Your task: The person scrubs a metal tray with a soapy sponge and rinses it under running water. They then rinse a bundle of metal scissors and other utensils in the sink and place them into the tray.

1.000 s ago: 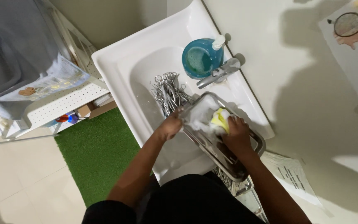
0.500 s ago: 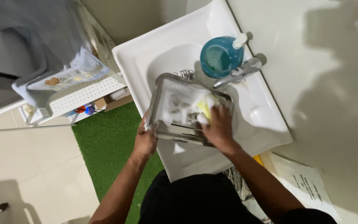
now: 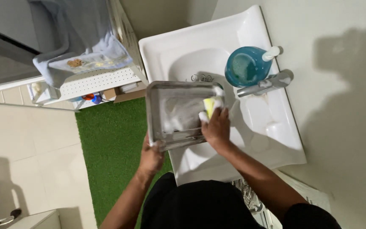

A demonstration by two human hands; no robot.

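View: looking straight down at a person standing at a white sink [image 3: 272, 140].
Tray: a rectangular metal tray [image 3: 178, 114], soapy inside, held over the sink's near left part, jutting past its left edge.
Left hand: the left hand [image 3: 151, 154] grips the tray's near left corner, fingers curled under the rim, thumb on top.
Right hand: the right hand [image 3: 217, 127] presses a yellow sponge [image 3: 209, 106] against the tray's right inner side, fingers close together and bent over it.
Sink top: a round blue soap bottle [image 3: 244, 68] stands just beside a chrome tap [image 3: 265, 82].
Basin: metal tools [image 3: 202, 78] peek out behind the tray.
Floor: green mat [image 3: 111, 144] left of the sink.
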